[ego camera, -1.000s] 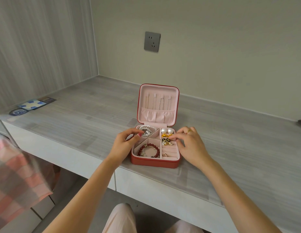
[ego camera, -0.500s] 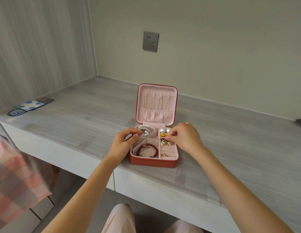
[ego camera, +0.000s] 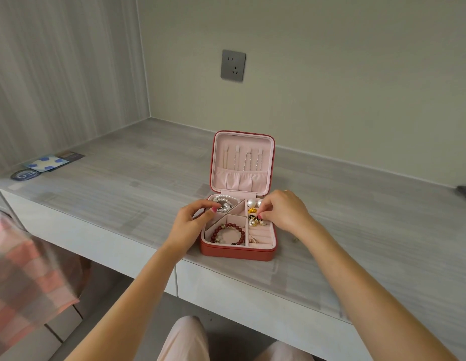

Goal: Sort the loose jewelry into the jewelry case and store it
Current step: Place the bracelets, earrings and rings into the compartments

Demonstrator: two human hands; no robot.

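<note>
Pale pink trouser legs (ego camera: pixel 183 340) are showing at the bottom edge, and a pink checked cloth (ego camera: pixel 21 269) is hanging blurred at the near left. Both forearms are reaching over the front edge of the grey wood-grain table (ego camera: pixel 357 243) to the small red square jewelry case with pink lining (ego camera: pixel 237 252), which is sitting open near that edge. The left hand (ego camera: pixel 190 225) is curling against the case's left wall, thumb and forefinger nearly meeting over the white pearl bracelet (ego camera: pixel 222 200) in the far-left compartment; whether they are gripping it cannot be told. The right hand (ego camera: pixel 284 212) is pinching its fingertips together on the cluster of gold, black and pearl earrings (ego camera: pixel 256 220) in the right-hand compartment. A dark red bead bracelet (ego camera: pixel 228 234) is lying in the near-left compartment. The upright lid (ego camera: pixel 242 162) is carrying thin chains above a gathered pocket. Far left, a blue and white card (ego camera: pixel 47 162) and a dark oval sticker (ego camera: pixel 24 175) are lying flat, its writing too blurred to read. A grey wall socket (ego camera: pixel 233 65) is sitting on the wall behind.
</note>
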